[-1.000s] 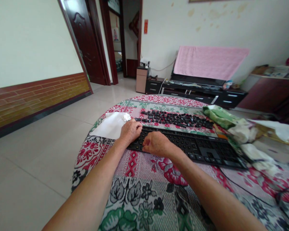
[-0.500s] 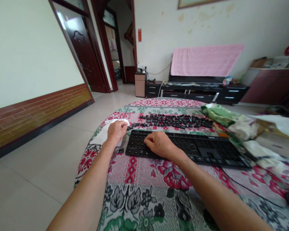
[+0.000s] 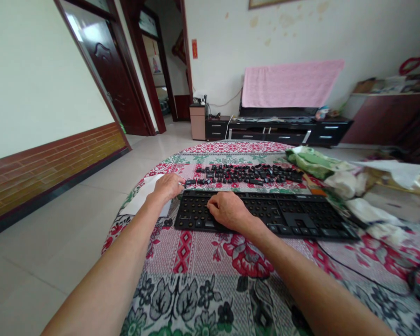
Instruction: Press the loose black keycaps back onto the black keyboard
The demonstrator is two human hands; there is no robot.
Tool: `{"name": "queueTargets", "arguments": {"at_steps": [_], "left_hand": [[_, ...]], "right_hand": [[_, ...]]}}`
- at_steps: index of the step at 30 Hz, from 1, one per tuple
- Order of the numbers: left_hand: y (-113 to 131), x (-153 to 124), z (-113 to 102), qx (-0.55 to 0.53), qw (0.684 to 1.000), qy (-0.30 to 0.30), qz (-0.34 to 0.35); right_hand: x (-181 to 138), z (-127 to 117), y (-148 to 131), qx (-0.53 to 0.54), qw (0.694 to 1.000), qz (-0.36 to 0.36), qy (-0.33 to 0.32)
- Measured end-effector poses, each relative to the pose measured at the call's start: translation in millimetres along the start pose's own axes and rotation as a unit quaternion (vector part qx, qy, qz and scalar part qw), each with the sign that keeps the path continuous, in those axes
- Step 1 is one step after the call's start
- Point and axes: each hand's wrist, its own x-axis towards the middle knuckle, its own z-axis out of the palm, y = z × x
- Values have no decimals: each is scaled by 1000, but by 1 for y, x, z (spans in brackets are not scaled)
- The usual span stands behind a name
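I see the keyboard [image 3: 273, 212] lying lengthwise, left to right, on the worktop [image 3: 203, 266], right under my right hand [image 3: 227, 209]; my left hand [image 3: 167, 185] is farther, off its left end by the white paper [image 3: 140, 196]. Both hands' fingers curl inward; whether they grip anything, I cannot tell

Two hands [image 3: 228, 209], one keyboard [image 3: 266, 211], dozens of loose keycaps [image 3: 255, 173], one pink towel [image 3: 290, 85].

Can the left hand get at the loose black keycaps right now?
Probably yes: the left hand is beside the nearest of the loose black keycaps, and the keyboard lies on their near side, not in the way.
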Motion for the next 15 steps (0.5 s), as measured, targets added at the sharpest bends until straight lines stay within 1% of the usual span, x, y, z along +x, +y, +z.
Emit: {"name": "queueTargets", "arguments": {"at_steps": [4, 11, 15], "left_hand": [[1, 2, -1, -5, 1000, -2, 15], [1, 6, 4, -7, 999, -9, 46], [-2, 2, -4, 8, 998, -10, 61]], "right_hand": [[-1, -2, -1, -5, 1000, 1, -4], [-2, -2, -1, -1, 1000, 4, -2], [-1, -1, 0, 0, 1000, -2, -1]]}}
